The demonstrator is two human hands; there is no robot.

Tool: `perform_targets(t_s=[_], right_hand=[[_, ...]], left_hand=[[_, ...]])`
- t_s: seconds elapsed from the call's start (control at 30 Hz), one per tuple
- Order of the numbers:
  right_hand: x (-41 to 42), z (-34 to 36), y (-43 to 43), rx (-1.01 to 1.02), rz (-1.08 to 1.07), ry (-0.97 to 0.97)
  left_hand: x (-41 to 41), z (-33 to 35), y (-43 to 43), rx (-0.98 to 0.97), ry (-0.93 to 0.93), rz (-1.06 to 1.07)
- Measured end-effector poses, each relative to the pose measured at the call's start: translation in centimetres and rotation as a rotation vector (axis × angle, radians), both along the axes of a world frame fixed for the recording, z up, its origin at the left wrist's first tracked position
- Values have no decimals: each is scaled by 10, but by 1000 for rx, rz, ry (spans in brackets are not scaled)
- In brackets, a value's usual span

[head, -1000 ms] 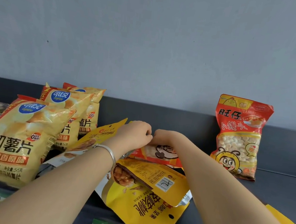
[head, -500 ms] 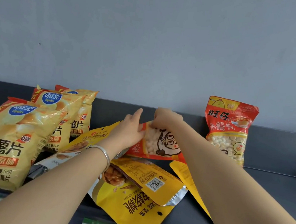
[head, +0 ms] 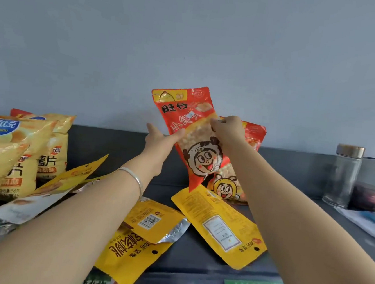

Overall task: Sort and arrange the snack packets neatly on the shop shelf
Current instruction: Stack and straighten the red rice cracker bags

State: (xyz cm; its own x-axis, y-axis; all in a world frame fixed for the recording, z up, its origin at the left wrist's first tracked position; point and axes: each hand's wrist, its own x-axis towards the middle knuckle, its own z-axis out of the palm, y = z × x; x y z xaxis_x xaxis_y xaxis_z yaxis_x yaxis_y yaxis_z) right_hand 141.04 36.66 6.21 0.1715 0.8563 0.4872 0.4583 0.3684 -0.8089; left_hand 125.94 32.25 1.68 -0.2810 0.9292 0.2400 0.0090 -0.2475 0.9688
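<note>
Head view: the sorting is looking partly done. Both hands are holding a red packet (head: 195, 147) in the air, tilted, just in front of and partly covering the standing packet (head: 252, 134) of the same kind, which is leaning upright against the back of the shelf (head: 205, 258). The left hand (head: 159, 143) is pinching the red packet's left edge, thumb across the front. The right hand (head: 227, 132) is gripping its right edge with curled fingers. Judging by this, the person is bringing the red packet to join its twin.

Well to the left of the standing packet, the chip bags (head: 9, 147) are standing in a close row, which seems finished or nearly so. Three yellow pouches are lying flat and crooked, waiting to be sorted: one (head: 219, 225) just below the standing packet, touching its base, and two more, (head: 151, 220) and (head: 125, 257), below and to its left, overlapping each other. Another yellow pouch (head: 80, 172) is poking out beside the chip bags.

As for contents, the red packet's clear window is showing small pale balls. The chip bags are looking puffed and sealed. The yellow pouches are hiding their fill. A glass jar (head: 344, 175) with a metal lid is standing well to the right of the standing packet; whether anything is in it cannot be told.
</note>
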Motion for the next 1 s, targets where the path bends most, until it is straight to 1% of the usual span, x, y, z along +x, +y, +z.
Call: perform_targets(t_s=[0.03, 0.07, 0.1, 0.2, 0.27, 0.33, 0.4, 0.53, 0.63, 0.7, 0.8, 0.83, 0.93, 1.0], right_hand=[[4, -2, -2, -8, 32, 92], [8, -5, -2, -27, 64, 147], [13, -7, -3, -55, 94, 174], [33, -14, -11, -153, 206, 209], [52, -19, -10, -249, 309, 292], [70, -25, -8, -283, 401, 388], [88, -32, -3, -246, 436, 454], [114, -48, 12, -150, 357, 512], [130, -63, 23, -162, 292, 552], [140, -71, 29, -167, 264, 567], [147, -72, 35, -162, 240, 546], [147, -71, 36, -148, 249, 538], [144, -68, 34, -99, 279, 478], [146, -68, 33, -80, 269, 451]], left_hand=[[9, 2, 2, -7, -74, -77], [19, 4, 2, 1, -108, -136], [26, 3, 4, 19, -114, -146], [47, -4, 12, 92, -119, -124], [61, -8, 16, 122, -99, -175], [76, -11, 20, 146, -56, -243], [90, -13, 25, 160, 29, -281], [110, -18, 40, 95, 217, -277], [114, -25, 48, 40, 341, -296], [110, -35, 57, -21, 538, -283], [103, -50, 67, -133, 945, -204], [103, -52, 68, -145, 1020, -187], [104, -57, 64, -138, 1061, -239], [104, -62, 60, -162, 1179, -222]])
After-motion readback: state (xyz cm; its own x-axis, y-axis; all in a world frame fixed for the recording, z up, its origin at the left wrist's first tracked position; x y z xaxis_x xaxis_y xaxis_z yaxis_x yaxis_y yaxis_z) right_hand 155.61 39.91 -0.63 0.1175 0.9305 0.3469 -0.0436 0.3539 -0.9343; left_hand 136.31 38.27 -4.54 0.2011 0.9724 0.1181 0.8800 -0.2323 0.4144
